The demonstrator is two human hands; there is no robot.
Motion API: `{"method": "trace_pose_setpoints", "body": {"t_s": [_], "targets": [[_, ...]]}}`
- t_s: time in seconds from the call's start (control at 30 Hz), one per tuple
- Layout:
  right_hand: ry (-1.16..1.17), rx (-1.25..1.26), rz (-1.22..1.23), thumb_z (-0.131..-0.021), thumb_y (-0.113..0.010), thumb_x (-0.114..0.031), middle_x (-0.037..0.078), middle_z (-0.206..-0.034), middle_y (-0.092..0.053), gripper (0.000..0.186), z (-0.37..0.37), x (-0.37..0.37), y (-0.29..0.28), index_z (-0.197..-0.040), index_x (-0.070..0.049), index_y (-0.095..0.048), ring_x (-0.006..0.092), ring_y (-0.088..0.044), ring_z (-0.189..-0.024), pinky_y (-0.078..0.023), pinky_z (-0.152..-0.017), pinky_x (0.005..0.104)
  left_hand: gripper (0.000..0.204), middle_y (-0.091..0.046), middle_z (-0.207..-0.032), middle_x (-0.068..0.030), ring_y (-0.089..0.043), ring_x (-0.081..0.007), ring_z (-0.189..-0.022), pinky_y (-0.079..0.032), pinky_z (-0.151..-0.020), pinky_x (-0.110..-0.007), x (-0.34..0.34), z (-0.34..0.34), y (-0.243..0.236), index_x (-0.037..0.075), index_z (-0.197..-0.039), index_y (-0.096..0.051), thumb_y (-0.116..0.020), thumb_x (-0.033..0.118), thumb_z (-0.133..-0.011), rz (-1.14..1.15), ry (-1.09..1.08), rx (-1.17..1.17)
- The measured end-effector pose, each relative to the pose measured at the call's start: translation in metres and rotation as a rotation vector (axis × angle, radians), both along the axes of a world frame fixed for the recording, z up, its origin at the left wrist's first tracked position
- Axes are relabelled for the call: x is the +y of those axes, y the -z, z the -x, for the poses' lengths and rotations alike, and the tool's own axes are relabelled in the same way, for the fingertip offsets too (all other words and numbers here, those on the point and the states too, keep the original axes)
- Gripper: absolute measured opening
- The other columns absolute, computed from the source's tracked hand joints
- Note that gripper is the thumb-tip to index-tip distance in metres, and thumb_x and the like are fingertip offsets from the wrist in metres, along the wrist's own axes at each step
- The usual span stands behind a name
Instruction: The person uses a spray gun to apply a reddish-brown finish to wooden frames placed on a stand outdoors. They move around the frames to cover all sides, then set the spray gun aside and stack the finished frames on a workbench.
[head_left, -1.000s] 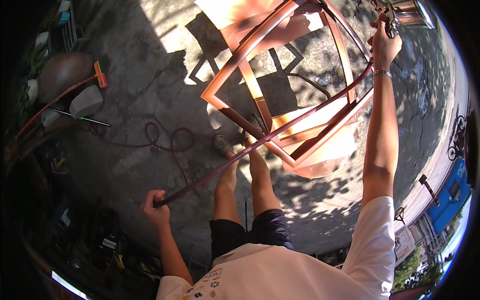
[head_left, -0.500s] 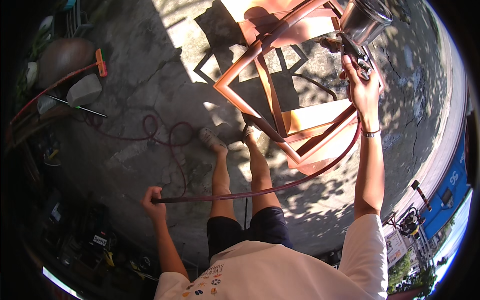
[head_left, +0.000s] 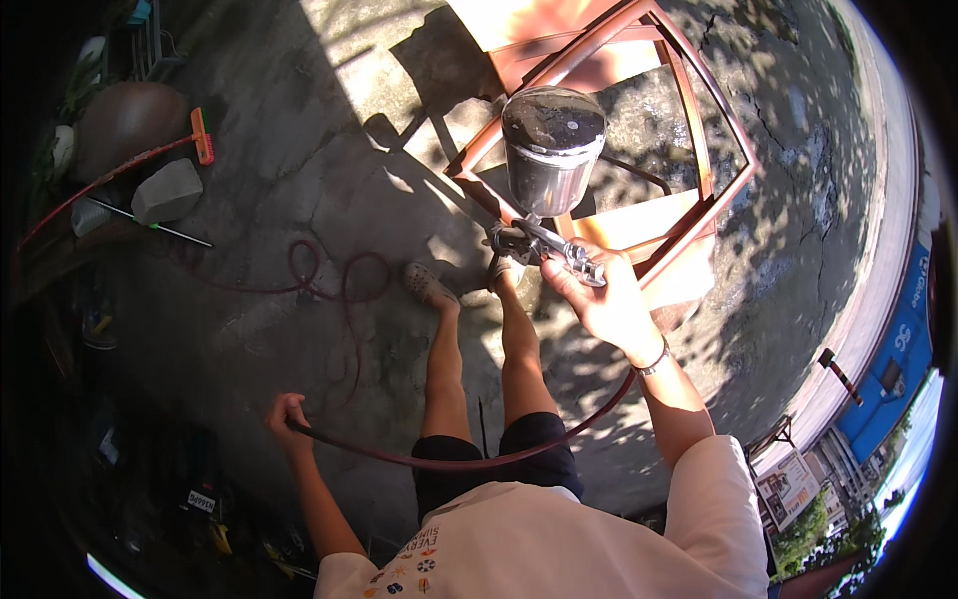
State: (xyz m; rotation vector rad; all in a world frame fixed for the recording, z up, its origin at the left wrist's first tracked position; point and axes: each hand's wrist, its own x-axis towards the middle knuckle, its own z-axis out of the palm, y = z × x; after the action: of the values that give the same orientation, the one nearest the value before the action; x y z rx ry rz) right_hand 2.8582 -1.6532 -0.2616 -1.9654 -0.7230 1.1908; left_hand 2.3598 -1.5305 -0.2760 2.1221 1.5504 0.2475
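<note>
Sun-dappled concrete [head_left: 299, 190] spreads beneath my head view. I see the right hand [head_left: 611, 304] wrapped around a spray gun [head_left: 559, 248], its metal cup [head_left: 551, 172] overlapping an orange-brown frame [head_left: 597, 42]; the left hand [head_left: 288, 411] curls round the dark-red hose [head_left: 469, 463]. I'd judge a wide swing could snag that drooping hose, and sharp tilting could make the cup leak.

The spray gun [head_left: 549, 185] at centre is shiny silver, the hose [head_left: 479, 464] below dark red, the frame [head_left: 597, 45] near the top copper-brown, the floor [head_left: 249, 200] grey, sun-dappled.
</note>
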Motion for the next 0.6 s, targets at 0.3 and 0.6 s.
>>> {"method": "trace_pose_setpoints", "body": {"t_s": [0.3,0.6], "targets": [[0.407,-0.567,0.171,-0.088,-0.069,-0.052,0.009,-0.065,-0.066,0.05,-0.211,0.066,0.055,-0.086,-0.002,-0.073,0.0202,-0.063,-0.056,-0.049,-0.058,0.0369,0.047,-0.059,-0.063,-0.0077,-0.057,-0.0213,-0.054,-0.041,-0.051,-0.032,-0.048,-0.058,0.001,0.004,-0.079,-0.063,-0.052,0.044,-0.102,0.123,-0.003,0.034],[0.801,-0.716,-0.235,-0.094,-0.065,-0.044,0.009,-0.082,-0.075,0.047,-0.299,0.01,0.035,-0.1,0.002,-0.071,0.0122,-0.061,-0.046,-0.045,-0.044,0.0255,0.034,-0.062,-0.071,-0.0136,-0.064,-0.0313,-0.066,-0.047,-0.061,-0.037,-0.105,-0.065,0.036,0.002,-0.085,-0.065,-0.058,0.031,-0.101,0.344,-0.065,0.183]]}}
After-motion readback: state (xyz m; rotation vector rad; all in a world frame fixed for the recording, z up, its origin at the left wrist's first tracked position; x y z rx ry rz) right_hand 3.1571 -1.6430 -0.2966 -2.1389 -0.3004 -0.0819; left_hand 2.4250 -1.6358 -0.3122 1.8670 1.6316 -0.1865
